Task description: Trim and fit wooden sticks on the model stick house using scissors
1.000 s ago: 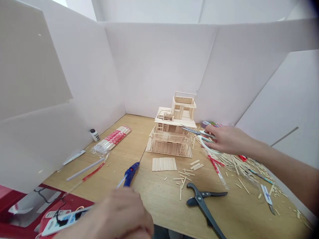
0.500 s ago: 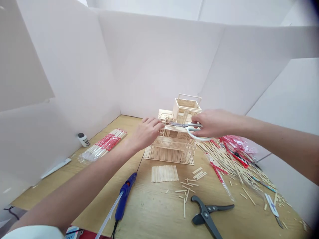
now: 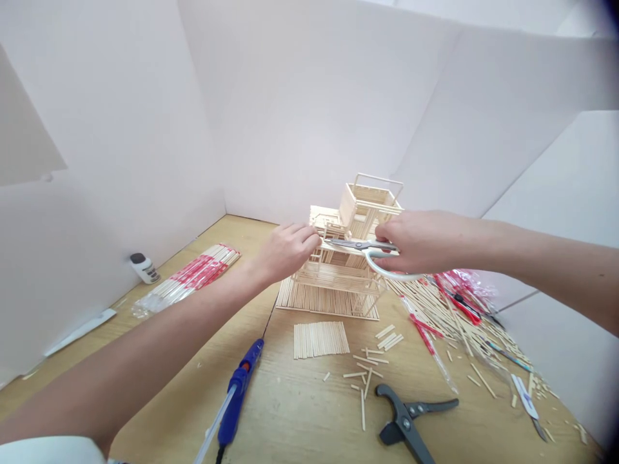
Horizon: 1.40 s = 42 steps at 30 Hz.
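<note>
White foam-board panels stand around a wooden tabletop. A three-level house model built from thin wooden sticks sits near the middle of the table, upright, between the two hands. The left hand is half curled, its fingertips against the edge of the model's middle deck, though it is hard to tell whether it is gripping. The right hand is closed around the white handles of a pair of scissors, with the blades pointing left along that same deck, close to the left hand.

Just in front of the model lies a flat stack of cut sticks, with loose sticks scattered beside it. A blue glue gun lies under the left forearm's reach, and black-handled pliers sit nearer the front. Paper-wrapped stick bundles and a small white bottle are at the left, and a heap of sticks is at the right.
</note>
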### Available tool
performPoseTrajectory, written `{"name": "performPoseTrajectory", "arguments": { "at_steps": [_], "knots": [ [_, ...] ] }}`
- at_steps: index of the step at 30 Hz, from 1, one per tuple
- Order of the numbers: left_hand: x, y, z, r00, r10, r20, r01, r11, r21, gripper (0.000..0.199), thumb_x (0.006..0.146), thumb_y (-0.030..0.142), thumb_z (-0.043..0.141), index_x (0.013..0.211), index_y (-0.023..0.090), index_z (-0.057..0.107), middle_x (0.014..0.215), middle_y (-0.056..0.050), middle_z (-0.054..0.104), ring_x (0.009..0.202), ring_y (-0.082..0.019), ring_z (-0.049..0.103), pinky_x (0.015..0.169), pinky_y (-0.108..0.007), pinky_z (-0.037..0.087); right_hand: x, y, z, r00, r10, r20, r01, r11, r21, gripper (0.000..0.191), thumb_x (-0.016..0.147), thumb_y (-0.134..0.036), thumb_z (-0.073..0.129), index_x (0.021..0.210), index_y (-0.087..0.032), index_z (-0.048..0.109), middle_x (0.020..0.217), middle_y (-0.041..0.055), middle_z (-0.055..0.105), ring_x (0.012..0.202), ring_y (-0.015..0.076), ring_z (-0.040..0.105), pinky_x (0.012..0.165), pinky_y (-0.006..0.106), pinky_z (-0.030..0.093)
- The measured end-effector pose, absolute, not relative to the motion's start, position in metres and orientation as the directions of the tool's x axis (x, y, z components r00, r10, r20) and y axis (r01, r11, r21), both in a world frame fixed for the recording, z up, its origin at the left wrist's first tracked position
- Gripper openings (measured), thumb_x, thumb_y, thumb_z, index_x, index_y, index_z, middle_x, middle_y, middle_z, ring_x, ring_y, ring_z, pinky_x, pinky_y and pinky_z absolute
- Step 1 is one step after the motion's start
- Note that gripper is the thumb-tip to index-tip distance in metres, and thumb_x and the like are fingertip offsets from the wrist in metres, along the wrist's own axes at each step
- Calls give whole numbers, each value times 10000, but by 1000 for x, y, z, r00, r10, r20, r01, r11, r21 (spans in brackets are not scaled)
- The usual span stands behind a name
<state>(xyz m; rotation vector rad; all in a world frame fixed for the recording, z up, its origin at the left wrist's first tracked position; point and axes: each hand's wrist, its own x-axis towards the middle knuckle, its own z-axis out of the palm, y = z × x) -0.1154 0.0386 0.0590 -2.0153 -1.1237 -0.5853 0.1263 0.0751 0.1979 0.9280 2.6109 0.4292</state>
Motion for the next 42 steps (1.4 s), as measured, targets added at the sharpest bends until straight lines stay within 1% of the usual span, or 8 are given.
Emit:
{"name": "performPoseTrajectory", "arguments": {
  "at_steps": [5, 10, 19, 23, 27, 30, 37, 42],
  "knots": [
    [-114, 36, 63, 509, 596, 620, 861, -348, -372, 186, 981, 120, 479, 875, 149, 629, 923, -53, 695, 830, -180, 611, 682, -308, 458, 124, 67, 191, -734, 648, -201, 536, 736, 413, 401, 915, -496, 470, 819, -171, 684, 812, 143, 716, 625, 218, 596, 507, 323, 321],
    [-113, 34, 68, 518, 621, 589, 855, -348, -385, 200, 984, 109, 467, 872, 138, 630, 933, -67, 692, 843, -174, 604, 681, -285, 447, 125, 63, 186, -716, 668, -203, 544, 716, 437, 386, 925, -471, 459, 867, -170, 694, 785, 143, 708, 621, 220, 594, 510, 327, 319],
    [-112, 33, 69, 524, 617, 587, 851, -354, -388, 205, 985, 100, 463, 869, 131, 629, 926, -67, 687, 847, -178, 604, 665, -284, 454, 130, 63, 180, -698, 692, -183, 595, 703, 390, 413, 944, -507, 422, 899, -167, 654, 743, 115, 673, 571, 185, 551, 493, 300, 298],
    [-113, 34, 67, 524, 610, 594, 851, -350, -391, 213, 988, 105, 459, 870, 134, 633, 925, -69, 688, 842, -175, 603, 667, -281, 457, 131, 66, 178, -702, 688, -183, 610, 714, 343, 398, 942, -507, 423, 856, -181, 635, 722, 104, 663, 548, 176, 531, 496, 302, 293],
    [-113, 35, 66, 521, 601, 606, 853, -342, -394, 238, 991, 112, 447, 838, 138, 629, 911, -69, 687, 850, -175, 604, 670, -280, 458, 133, 75, 187, -715, 694, -87, 653, 707, 273, 332, 943, -445, 426, 843, -190, 613, 702, 78, 649, 550, 160, 513, 513, 295, 306],
    [-113, 35, 66, 522, 607, 599, 852, -344, -394, 258, 992, 115, 434, 831, 138, 634, 892, -72, 682, 839, -174, 600, 660, -281, 457, 138, 79, 194, -711, 700, -61, 653, 690, 311, 317, 923, -458, 462, 857, -194, 624, 713, 77, 653, 569, 164, 520, 519, 294, 305],
    [-113, 35, 67, 508, 610, 608, 861, -340, -379, 247, 986, 117, 440, 853, 140, 647, 911, -70, 693, 823, -172, 600, 618, -278, 431, 137, 72, 186, -725, 663, -183, 574, 730, 372, 396, 909, -523, 460, 837, -187, 657, 762, 120, 702, 601, 204, 577, 521, 318, 330],
    [-113, 35, 69, 508, 638, 579, 861, -366, -352, 262, 983, 106, 420, 876, 125, 658, 920, -93, 687, 826, -188, 588, 640, -298, 458, 128, 64, 180, -751, 642, -155, 544, 734, 407, 437, 924, -525, 441, 775, -183, 669, 728, 149, 700, 594, 245, 603, 529, 358, 346]
  ]
}}
